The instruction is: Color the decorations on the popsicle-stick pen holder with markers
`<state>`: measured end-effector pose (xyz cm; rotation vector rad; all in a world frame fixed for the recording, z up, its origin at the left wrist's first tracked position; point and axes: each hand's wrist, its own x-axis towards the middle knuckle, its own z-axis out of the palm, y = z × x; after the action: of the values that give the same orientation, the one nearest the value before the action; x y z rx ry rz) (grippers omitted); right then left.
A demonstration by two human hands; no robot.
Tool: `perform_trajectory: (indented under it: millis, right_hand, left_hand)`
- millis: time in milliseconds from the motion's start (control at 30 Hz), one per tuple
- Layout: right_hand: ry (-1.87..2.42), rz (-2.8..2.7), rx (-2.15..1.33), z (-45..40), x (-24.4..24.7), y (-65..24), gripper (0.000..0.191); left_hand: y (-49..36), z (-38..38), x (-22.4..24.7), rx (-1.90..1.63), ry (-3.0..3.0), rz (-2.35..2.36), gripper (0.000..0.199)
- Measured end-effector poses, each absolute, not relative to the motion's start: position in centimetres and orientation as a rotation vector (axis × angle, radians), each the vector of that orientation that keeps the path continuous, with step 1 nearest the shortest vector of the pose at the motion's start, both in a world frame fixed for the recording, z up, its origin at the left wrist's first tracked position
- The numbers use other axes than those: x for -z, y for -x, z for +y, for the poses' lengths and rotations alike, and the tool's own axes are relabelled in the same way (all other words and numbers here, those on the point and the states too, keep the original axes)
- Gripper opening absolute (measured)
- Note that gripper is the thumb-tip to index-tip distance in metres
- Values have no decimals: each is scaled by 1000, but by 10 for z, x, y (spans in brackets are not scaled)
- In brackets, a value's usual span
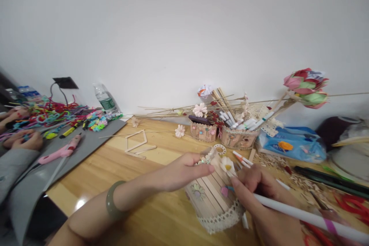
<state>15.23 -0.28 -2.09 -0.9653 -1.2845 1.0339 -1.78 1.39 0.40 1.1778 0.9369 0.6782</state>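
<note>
A decorated piece made of wooden sticks (211, 194) stands tilted over the wooden table, with lace along its lower edge, beads at its top, a white flower and small coloured flowers on its face. My left hand (191, 171) grips its upper left part, fingers behind and thumb across the front. At its right side, my right hand (265, 200) is closed, with thumb and fingers together near the white flower (227, 164). A long white marker (300, 212) with a purple band lies in my right hand. What the fingertips pinch is too small to make out.
Two stick baskets (240, 139) with markers stand by the wall. Farther right are a blue packet (292, 147), paper flowers and wood shavings. Leftward lie stick frames, a pink glue gun (62, 152), a bottle (106, 98), pipe cleaners and another person's hands (27, 139).
</note>
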Motion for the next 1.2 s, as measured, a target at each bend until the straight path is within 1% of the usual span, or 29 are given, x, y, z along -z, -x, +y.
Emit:
perform_trajectory:
  millis: [133,500,600,733,1000,1200]
  right_hand:
    - [947,-1399,-1009,1,21,-156,33]
    - [950,-1266,-1035,-3,18,-149,34]
    - [933,-1212,-972,-3,18,-147,34]
    - [950,-1354,-931,0,20,-151,33]
    - [964,-1396,-943,-2,20,-158,30]
    - [907,-1385,-972,1,26,-157,32]
  left_hand:
    - [18,14,-6,-677,-1180,915,40]
    - [18,14,-4,-685,-1200,930,41]
    - [19,14,-3,-695,-1198,936,39]
    - [18,14,-4,-700,-1227,936,36]
    - [19,14,-4,-669,-1226,954,42]
    - [18,13,-5,-661,-1223,950,44]
